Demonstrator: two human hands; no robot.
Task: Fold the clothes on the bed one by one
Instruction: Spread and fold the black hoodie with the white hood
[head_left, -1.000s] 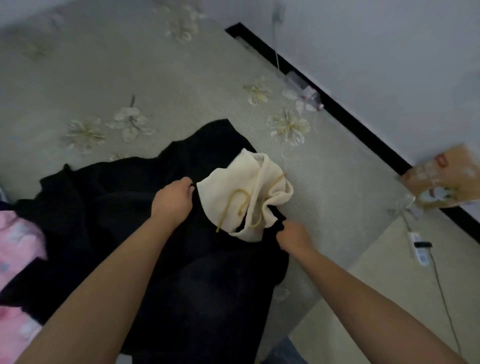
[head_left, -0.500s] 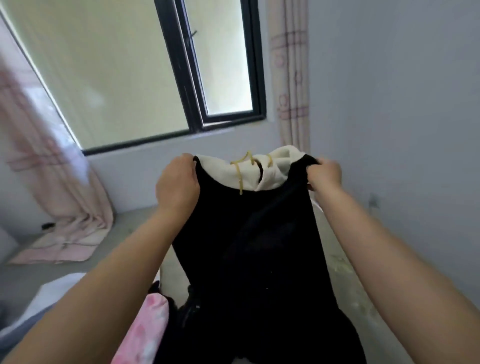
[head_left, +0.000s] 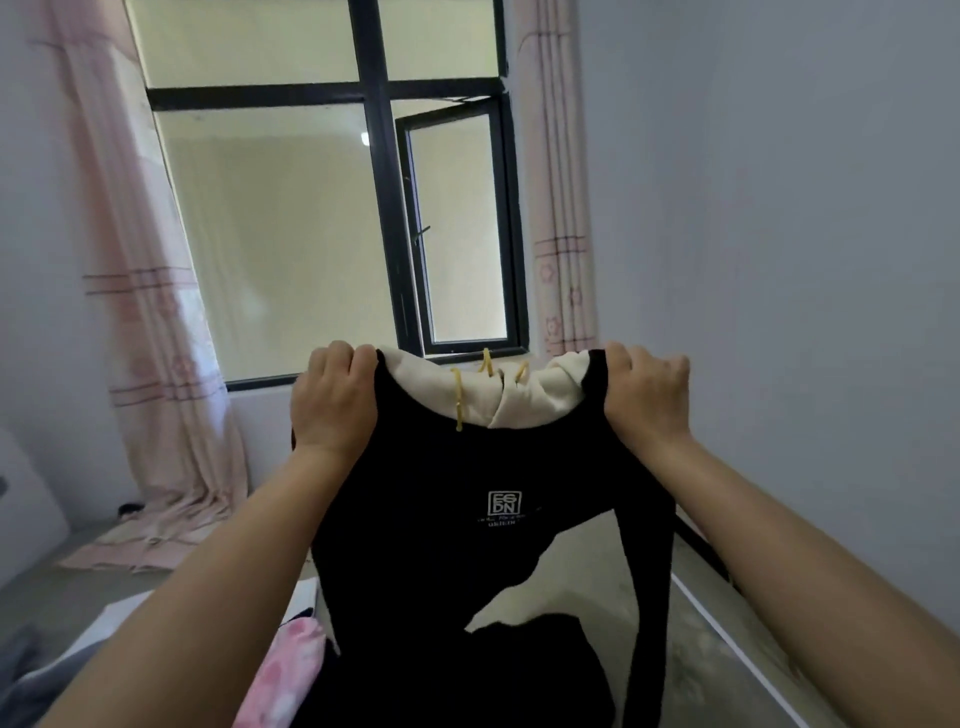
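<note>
Black knit fabric is clenched at both shoulder seams: the fingers (head_left: 363, 358) of the left hand (head_left: 335, 397) curl over the left shoulder of the black hoodie (head_left: 467, 545), and the fingers of the right hand (head_left: 647, 395) curl over the right shoulder, knuckles toward the camera. The garment hangs in the air between the two hands, in front of the window (head_left: 332, 208) and above the bed (head_left: 587, 582). Its long axis runs vertically, neckline up and hem down; the lower part drapes onto the bed, where it bunches. The cream hood (head_left: 530, 400) is at the top edge between the hands, with yellow drawstrings (head_left: 458, 400) hanging from it. A small white printed logo (head_left: 504, 503) on the chest faces the camera. One sleeve (head_left: 649, 597) hangs down on the right side, apart from the body panel. A pink patterned garment (head_left: 291, 665) lies on the bed at lower left, just beside the hoodie's lower part. Pink curtains (head_left: 156, 312) flank the window. Compared with the frame half a second earlier, the hands are farther apart, the shoulder line is stretched wider, and the logo and the separate hanging sleeve are now exposed. The grip points on the shoulders are unchanged.
</note>
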